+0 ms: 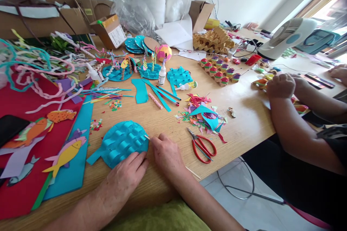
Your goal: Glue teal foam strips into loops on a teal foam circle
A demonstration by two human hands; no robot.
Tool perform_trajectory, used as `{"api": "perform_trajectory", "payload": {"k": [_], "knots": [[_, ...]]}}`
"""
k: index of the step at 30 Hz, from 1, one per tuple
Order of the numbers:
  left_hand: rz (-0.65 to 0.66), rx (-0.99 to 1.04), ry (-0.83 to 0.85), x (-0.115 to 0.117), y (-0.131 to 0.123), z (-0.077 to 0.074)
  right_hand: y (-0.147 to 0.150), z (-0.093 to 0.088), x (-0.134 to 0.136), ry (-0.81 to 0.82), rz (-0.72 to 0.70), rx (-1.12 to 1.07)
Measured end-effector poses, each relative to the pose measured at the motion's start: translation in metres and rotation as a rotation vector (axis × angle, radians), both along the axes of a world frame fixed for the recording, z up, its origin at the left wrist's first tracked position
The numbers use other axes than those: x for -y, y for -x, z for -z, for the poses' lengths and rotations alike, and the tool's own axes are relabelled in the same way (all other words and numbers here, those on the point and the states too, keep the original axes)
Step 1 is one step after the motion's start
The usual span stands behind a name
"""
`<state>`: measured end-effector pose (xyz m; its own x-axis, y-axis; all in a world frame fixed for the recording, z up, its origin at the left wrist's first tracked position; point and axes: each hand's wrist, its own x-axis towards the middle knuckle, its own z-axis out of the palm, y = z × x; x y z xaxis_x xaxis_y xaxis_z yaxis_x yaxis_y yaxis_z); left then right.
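A round blue disc (123,140) covered in woven, wavy foam strips lies on the table, one strip sticking out at its left. My left hand (127,171) rests on the disc's near right edge with fingers stretched out; its thumb is hidden. Beside the disc's right edge, my right hand (168,153) is closed round a thin wooden stick (193,173). The stick's tip reaches the woven strips, and its other end shows past my wrist. Right of my right hand lie red-handled scissors (203,148) with a narrow blue strip across the handles.
Paper scraps (204,113), a glue bottle (162,75) and blue strips (159,94) lie beyond the disc. Foam fish (66,153) and coloured sheets (73,184) are at left. A co-worker's hands (280,86) are at right, near a painted egg carton (219,70) and a fan (287,38).
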<state>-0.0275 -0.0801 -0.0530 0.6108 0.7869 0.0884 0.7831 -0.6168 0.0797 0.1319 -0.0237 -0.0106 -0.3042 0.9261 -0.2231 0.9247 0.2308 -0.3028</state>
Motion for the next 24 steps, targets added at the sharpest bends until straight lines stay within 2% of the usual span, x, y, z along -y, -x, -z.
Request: {"api": "perform_trajectory", "payload": {"k": [6, 11, 16, 24], "knots": [[0.017, -0.018, -0.025, -0.001, -0.001, -0.003, -0.004, -0.003, -0.001, -0.008, 0.03, -0.141], [0.02, -0.022, -0.029, -0.003, -0.002, -0.005, -0.004, -0.005, -0.004, -0.001, 0.034, -0.098], [0.038, -0.004, -0.048, -0.002, 0.0, -0.006, -0.011, -0.009, 0.001, -0.005, 0.058, -0.169], [0.046, 0.098, -0.061, -0.002, 0.006, -0.006, -0.012, -0.005, 0.006, 0.045, 0.001, -0.14]]}}
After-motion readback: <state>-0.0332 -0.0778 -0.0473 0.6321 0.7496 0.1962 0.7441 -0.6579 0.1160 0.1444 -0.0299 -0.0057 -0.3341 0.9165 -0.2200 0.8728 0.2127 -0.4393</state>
